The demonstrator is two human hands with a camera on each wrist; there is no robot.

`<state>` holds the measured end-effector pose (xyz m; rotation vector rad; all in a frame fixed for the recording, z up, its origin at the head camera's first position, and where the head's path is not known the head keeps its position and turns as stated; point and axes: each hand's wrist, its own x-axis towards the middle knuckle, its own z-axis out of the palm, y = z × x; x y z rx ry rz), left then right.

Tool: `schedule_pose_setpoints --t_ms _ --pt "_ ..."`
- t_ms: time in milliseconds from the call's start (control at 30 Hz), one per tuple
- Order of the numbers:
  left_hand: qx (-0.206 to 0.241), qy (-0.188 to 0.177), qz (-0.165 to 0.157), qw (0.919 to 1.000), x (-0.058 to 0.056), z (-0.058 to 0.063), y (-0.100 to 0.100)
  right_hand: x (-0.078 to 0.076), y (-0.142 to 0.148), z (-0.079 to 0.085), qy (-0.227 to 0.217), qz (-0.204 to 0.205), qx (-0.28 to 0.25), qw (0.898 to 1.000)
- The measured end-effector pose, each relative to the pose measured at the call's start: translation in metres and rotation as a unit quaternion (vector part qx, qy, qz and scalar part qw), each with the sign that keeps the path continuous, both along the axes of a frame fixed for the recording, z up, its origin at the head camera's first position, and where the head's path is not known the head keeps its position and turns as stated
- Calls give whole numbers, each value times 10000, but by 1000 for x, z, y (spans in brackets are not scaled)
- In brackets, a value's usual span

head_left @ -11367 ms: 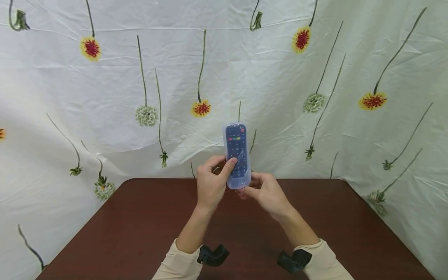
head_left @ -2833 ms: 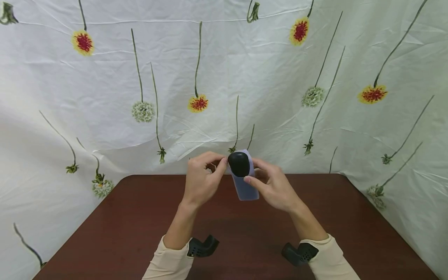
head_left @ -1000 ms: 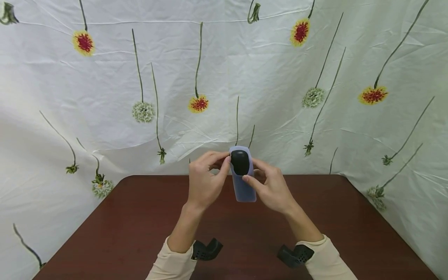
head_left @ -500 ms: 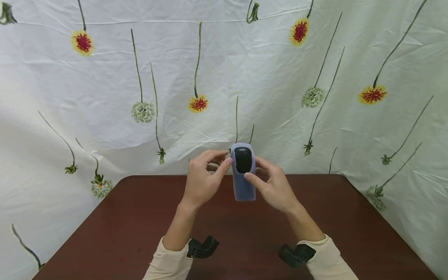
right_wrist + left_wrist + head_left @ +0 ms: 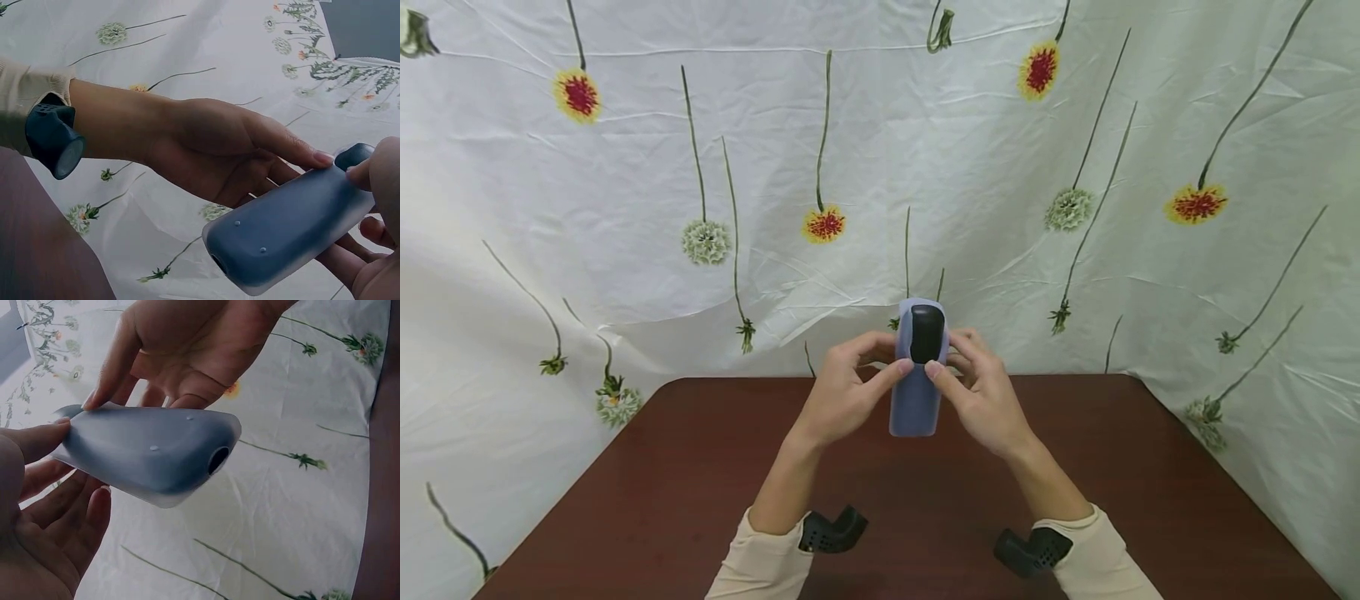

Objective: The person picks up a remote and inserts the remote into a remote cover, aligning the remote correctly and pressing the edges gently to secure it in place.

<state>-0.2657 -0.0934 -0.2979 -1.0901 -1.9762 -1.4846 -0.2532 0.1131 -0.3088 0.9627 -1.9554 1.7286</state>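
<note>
A remote control (image 5: 927,332) in a translucent bluish sleeve-like cover (image 5: 913,408) is held up above the table, its back towards the head view. Smooth black casing shows through an opening in the upper part of the cover. My left hand (image 5: 842,392) grips the left side, thumb on the back just below the opening. From the right, my right hand (image 5: 988,400) grips it likewise, the thumbs close together. In the left wrist view, the cover (image 5: 144,450) has small bumps and a dark hole at its end. The buttons face away, hidden.
A dark reddish-brown table (image 5: 700,492) lies beneath the hands. White flower-printed cloth (image 5: 760,167) hangs behind and at both sides. Black wrist cameras (image 5: 835,531) are strapped over the cream sleeves (image 5: 767,554).
Since the oldest frame the remote has been turned back side up. Lately my left fingers moved from the cover's upper left edge down onto its side and back; the remote rose slightly.
</note>
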Motion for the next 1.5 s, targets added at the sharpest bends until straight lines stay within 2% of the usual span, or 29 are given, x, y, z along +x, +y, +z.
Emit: schedule_pose_setpoints --t_ms 133,267,367,467,567,800,1033,1200,1333,1500 --pt "-39 -21 -125 9999 -1 -1 2 0 1 2 -32 -450 -260 9986" --pt "-38 -72 -233 9997 -1 -2 3 -1 1 5 263 -899 -646 9935" --pt "-42 -123 -362 9993 0 -2 3 0 2 6 532 -975 -911 9896" --pt "-77 -122 -471 9988 1 -2 4 1 3 8 725 -1057 -949 9872" --pt "-117 -70 -550 9984 1 -3 4 2 3 8 708 -1011 -930 9880" --pt "-172 -132 -744 9970 1 -3 3 5 9 11 226 -758 -770 9939" --pt "-166 -161 -842 9962 2 -2 3 7 15 13 39 -724 -518 9960" --pt "-210 -170 -861 9959 2 -1 3 6 17 14 -152 -510 -780 9955" --pt "-221 -209 -846 9960 2 -1 2 6 19 14 -454 -205 -1004 9937" --pt "-241 -158 -824 9962 2 0 3 5 21 14 -835 -54 -1149 9898"
